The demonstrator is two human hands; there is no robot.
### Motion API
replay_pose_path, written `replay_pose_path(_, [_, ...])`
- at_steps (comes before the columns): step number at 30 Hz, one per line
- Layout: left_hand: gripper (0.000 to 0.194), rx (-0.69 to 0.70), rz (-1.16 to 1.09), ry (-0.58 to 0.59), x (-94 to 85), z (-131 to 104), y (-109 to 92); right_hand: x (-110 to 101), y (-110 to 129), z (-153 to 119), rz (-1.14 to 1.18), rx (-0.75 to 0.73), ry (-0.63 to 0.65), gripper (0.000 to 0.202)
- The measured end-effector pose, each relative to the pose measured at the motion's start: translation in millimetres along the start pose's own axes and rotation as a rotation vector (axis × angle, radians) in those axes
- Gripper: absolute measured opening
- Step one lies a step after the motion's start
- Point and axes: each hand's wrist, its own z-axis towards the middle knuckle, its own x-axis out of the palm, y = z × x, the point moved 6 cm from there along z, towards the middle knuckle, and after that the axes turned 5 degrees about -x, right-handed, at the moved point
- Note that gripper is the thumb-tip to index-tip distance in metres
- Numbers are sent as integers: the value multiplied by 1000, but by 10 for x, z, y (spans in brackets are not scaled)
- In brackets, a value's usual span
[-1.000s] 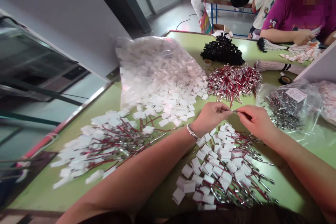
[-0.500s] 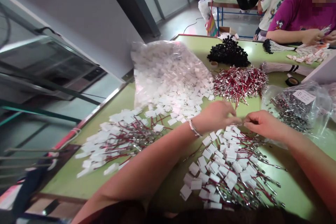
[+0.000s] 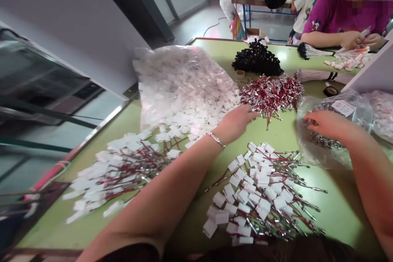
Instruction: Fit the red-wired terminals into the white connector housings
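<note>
Pointing ahead and right, my left grip [image 3: 236,123] sits at the near-left edge of the red wires [image 3: 274,93], which lie every way on the desk [image 3: 284,135]. My right grip [image 3: 331,124], farther from them, hangs curled over the bag [image 3: 316,156] of metal parts [image 3: 325,142]. I cannot tell whether either holds anything.

Has the left hand [image 3: 235,123] at the near edge of piled red wires [image 3: 273,95], the right hand [image 3: 328,123] over a clear bag [image 3: 316,156] of metal parts [image 3: 326,142], with white-ended red leads [image 3: 263,175] heaped nearer on the green tabletop [image 3: 284,132].
</note>
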Motion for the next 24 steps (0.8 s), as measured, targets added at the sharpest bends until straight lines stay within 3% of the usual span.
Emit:
replay_pose_path(3, [41, 64, 62, 51, 125, 49, 29, 101, 101, 83, -105, -43, 26, 23])
replay_pose_path(7, [32, 79, 52, 26, 196, 91, 37, 158, 86, 113, -125, -52, 61, 13])
replay_pose_path(13, [26, 226, -17, -31, 230, 72, -162, 162, 78, 101, -156, -117, 13, 12])
replay_pose_path(17, [23, 264, -160, -105, 178, 57, -174, 43, 112, 85, -171, 8, -43, 21])
replay_pose_path(20, [20, 294, -210, -129, 133, 36, -203, -80, 174, 56, -80, 54, -135, 26])
replay_pose_path(24, [21, 324, -200, -64, 80, -28, -361, -114, 407, 36, 244, -133, -239, 23])
